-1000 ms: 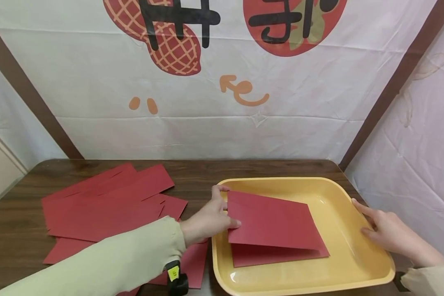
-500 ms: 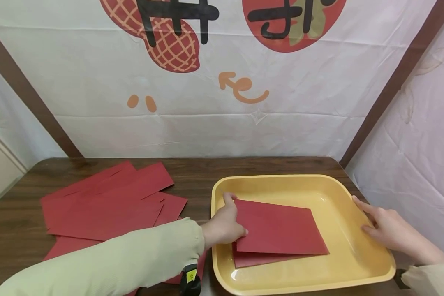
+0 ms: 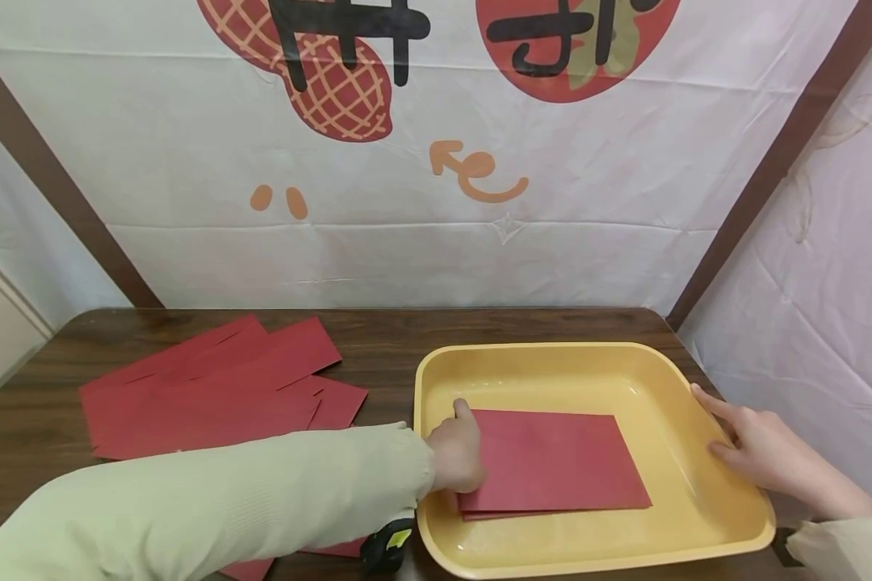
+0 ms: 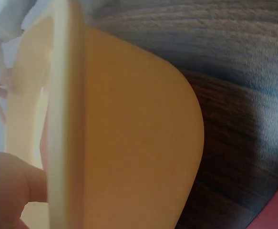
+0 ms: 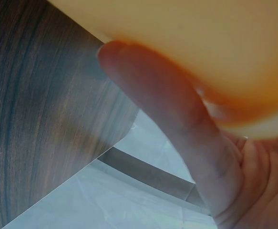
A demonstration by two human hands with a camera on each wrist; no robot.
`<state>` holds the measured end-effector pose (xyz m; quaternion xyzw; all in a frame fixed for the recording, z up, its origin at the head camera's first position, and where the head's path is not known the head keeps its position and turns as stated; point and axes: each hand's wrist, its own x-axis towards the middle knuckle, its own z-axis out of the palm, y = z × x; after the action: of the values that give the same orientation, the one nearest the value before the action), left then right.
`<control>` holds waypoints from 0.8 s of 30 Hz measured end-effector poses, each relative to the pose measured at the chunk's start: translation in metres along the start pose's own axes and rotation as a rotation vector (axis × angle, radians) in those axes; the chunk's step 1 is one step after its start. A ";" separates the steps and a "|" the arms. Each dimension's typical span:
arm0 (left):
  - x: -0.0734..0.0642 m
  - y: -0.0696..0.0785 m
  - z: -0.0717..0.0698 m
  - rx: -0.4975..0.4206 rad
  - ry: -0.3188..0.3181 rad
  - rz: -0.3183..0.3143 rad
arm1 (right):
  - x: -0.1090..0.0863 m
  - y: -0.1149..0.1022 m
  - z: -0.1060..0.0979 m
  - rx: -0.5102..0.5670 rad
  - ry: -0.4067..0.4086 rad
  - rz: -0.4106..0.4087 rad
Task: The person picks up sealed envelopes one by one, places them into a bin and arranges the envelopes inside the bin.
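Note:
Inside the yellow tray [image 3: 552,355], a red card [image 3: 552,460] lies flat, nearly lined up over another whose front edge peeks out below. My left hand [image 3: 459,452] is at the card's left end, just inside the tray's left wall. Its fingertips are mostly hidden, so I cannot tell whether it still pinches the card. Part of that hand [image 4: 10,186] shows behind the tray rim [image 4: 67,119] in the left wrist view. My right hand [image 3: 763,452] grips the tray's right rim. In the right wrist view one finger [image 5: 153,81] lies along the tray's outer side.
Several red cards [image 3: 211,403] lie overlapped in a loose pile left of the tray, partly covered by my left sleeve [image 3: 262,492]. The tray stands on a dark wooden table [image 3: 378,331]. A printed white cloth [image 3: 407,266] hangs behind the table.
My left hand has moved toward me and slightly right, turning as it went. The upper red card has come down flat over the lower one. The right hand stays on the rim.

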<state>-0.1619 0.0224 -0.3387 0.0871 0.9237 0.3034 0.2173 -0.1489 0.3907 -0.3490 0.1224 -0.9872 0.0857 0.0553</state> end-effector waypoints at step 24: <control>0.012 0.003 0.004 0.186 -0.038 -0.093 | -0.001 0.000 0.000 0.012 -0.009 -0.003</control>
<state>-0.1702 0.0304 -0.3444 0.0695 0.9466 0.2041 0.2397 -0.1481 0.3911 -0.3489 0.1247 -0.9867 0.0910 0.0504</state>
